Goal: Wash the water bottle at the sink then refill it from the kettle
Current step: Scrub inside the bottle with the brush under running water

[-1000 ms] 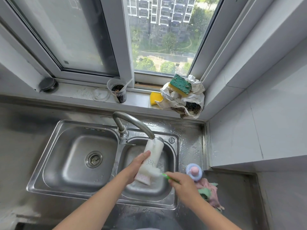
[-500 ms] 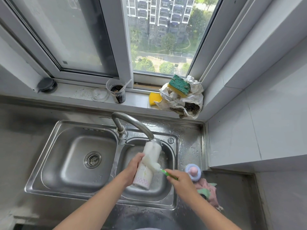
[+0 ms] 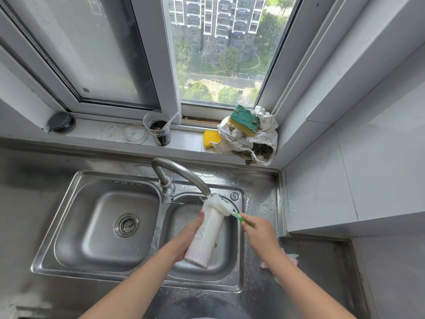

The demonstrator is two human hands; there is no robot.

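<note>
My left hand (image 3: 187, 238) grips a white water bottle (image 3: 208, 234) with a small bear print, held tilted over the right basin of the steel sink (image 3: 226, 271). The bottle's mouth sits just under the faucet spout (image 3: 184, 173). My right hand (image 3: 261, 231) holds the green handle of a bottle brush (image 3: 220, 207). The brush's white sponge head lies against the bottle's top. No kettle is in view.
The left basin has a drain (image 3: 126, 224). The windowsill holds a plastic cup with dark contents (image 3: 158, 130), a green-and-yellow sponge (image 3: 245, 120) on crumpled rags, and a black lid (image 3: 61, 122). A pink-and-green cloth (image 3: 291, 259) lies right of the sink. A tiled wall stands close on the right.
The brush's sponge head slid from the bottle's lower end up to its top. My right hand rose with it and now hides the blue-and-pink cap beside the sink.
</note>
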